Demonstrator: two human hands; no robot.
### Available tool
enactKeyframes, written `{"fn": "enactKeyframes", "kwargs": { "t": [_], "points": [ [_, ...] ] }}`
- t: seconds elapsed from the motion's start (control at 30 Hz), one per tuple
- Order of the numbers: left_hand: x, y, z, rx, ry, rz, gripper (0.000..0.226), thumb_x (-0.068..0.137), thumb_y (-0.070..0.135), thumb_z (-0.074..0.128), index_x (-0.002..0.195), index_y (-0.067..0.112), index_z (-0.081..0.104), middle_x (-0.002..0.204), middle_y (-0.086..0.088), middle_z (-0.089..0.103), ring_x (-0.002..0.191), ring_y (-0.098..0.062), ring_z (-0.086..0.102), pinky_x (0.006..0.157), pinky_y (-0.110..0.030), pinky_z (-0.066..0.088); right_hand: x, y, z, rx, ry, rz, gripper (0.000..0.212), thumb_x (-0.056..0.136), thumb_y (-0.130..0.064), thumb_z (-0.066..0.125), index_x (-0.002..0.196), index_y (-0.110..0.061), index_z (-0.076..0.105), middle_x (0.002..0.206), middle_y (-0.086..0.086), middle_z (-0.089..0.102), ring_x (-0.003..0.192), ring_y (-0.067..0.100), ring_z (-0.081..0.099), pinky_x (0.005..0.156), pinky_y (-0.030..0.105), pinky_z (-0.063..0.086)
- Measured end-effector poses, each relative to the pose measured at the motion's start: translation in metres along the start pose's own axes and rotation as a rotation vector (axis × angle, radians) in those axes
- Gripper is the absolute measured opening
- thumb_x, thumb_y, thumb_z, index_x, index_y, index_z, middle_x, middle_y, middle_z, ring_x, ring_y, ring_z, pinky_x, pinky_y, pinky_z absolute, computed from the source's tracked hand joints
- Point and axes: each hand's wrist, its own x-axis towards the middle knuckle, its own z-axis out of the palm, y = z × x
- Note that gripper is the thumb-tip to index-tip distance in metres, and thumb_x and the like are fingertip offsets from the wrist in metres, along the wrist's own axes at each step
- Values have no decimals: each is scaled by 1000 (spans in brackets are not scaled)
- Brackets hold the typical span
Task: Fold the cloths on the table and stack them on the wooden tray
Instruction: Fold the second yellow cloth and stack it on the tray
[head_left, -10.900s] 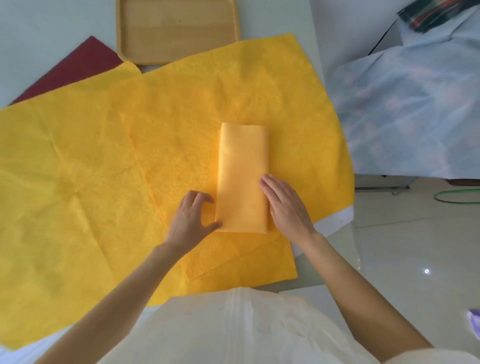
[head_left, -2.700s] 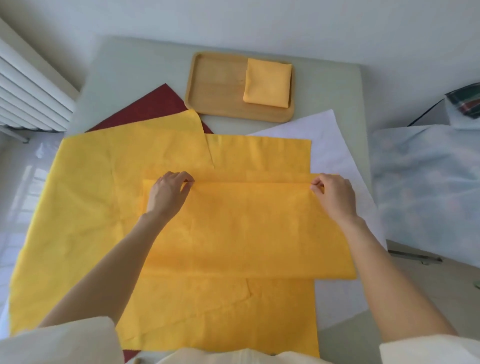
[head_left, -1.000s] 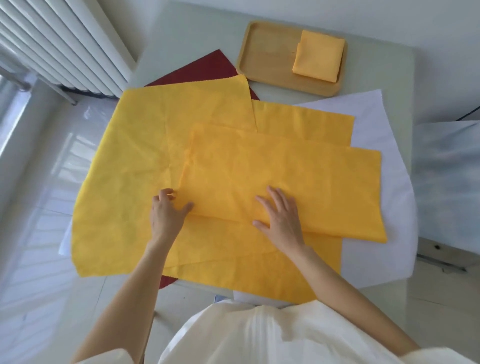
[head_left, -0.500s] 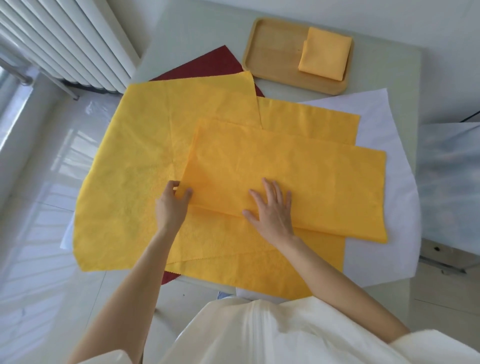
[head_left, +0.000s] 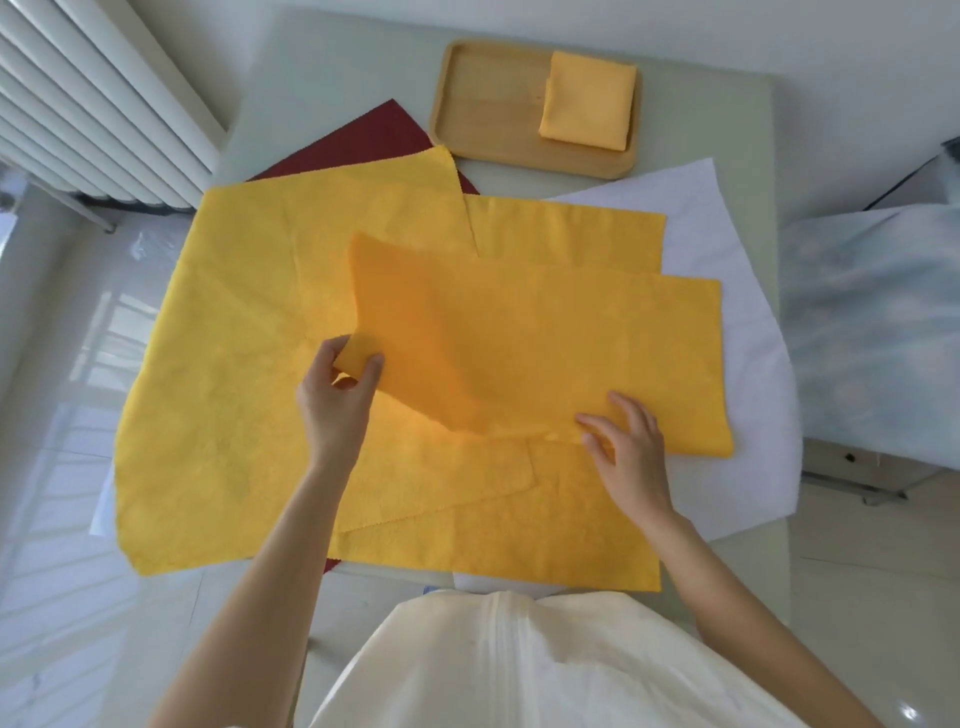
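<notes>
My left hand pinches the near-left corner of the half-folded cloth between thumb and fingers, lifting that corner off the pile while the rest of the strip lies flat. My right hand rests with fingers spread wide on the strip's near edge, pressing it down and gripping nothing. I count four yellow cloths: the one I hold, two open sheets under it, a left sheet and a right sheet, and one folded square already on the tray. One red cloth shows at the far left under the yellows, and I think a sliver of red at the near edge is the same one, though I can't be sure. One white sheet lies underneath to the right. The single tray sits at the far side of the table, its square in the right half, the left half bare wood.
</notes>
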Motion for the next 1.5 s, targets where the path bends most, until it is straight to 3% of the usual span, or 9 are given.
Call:
{"fn": "enactKeyframes", "kwargs": {
  "t": [0.2,0.33,0.57,0.8,0.93,1.07,1.33,1.43,1.5],
  "points": [
    [-30,60,66,-62,-383,160,19,81,13,69,96,20,60,77,12,58,64,-5,51,60,-23,49,-10,21,-10,224,-68,81,31,98,-29,40,119,-20,61,139,7,45,129,24,38,105,42,35],
    [-68,70,139,39,-612,235,18,82,13,66,99,17,60,86,14,59,67,-14,55,64,-20,40,-7,16,-28,497,21,226,31,100,-23,38,124,-15,55,127,1,55,118,15,51,95,24,39],
    [-100,41,192,370,-891,340,30,83,26,67,109,14,56,106,-1,61,94,-20,60,78,-35,48,6,16,-47,548,32,540,45,93,-49,45,126,-18,48,99,2,65,91,17,60,83,37,49],
    [-75,7,141,686,-757,692,54,65,39,79,112,25,58,115,1,58,112,-25,51,98,-39,36,20,11,-46,358,106,471,17,89,-15,56,104,-22,57,100,5,63,86,22,58,65,27,37],
    [-61,-10,120,665,-648,803,40,69,26,79,104,21,61,107,2,62,104,-23,58,94,-38,41,18,34,-64,235,303,417,12,90,-10,55,92,-17,64,97,-2,67,89,16,59,66,24,36],
    [-58,-17,114,600,-589,911,29,71,10,73,97,18,65,101,5,66,97,-19,60,91,-33,43,3,65,-64,140,290,458,13,91,-10,55,94,-14,66,98,0,69,89,17,61,65,23,36],
    [-63,-12,127,598,-606,885,28,69,17,79,94,17,66,95,3,66,88,-21,61,70,-31,51,-1,73,-67,147,176,411,21,90,-18,57,109,-19,66,112,-3,67,101,16,60,74,22,38],
    [-61,-13,129,584,-657,865,36,62,2,78,92,17,66,93,2,67,85,-20,63,59,-28,52,-5,77,-68,193,175,423,27,88,-11,57,112,-21,66,110,-1,67,99,16,60,73,20,37],
    [-58,-15,127,578,-709,873,40,59,-2,77,94,16,68,95,2,69,89,-21,65,68,-30,54,-8,81,-67,232,212,449,27,88,-7,58,110,-20,67,105,2,69,92,17,61,72,21,39]
  ]
}}
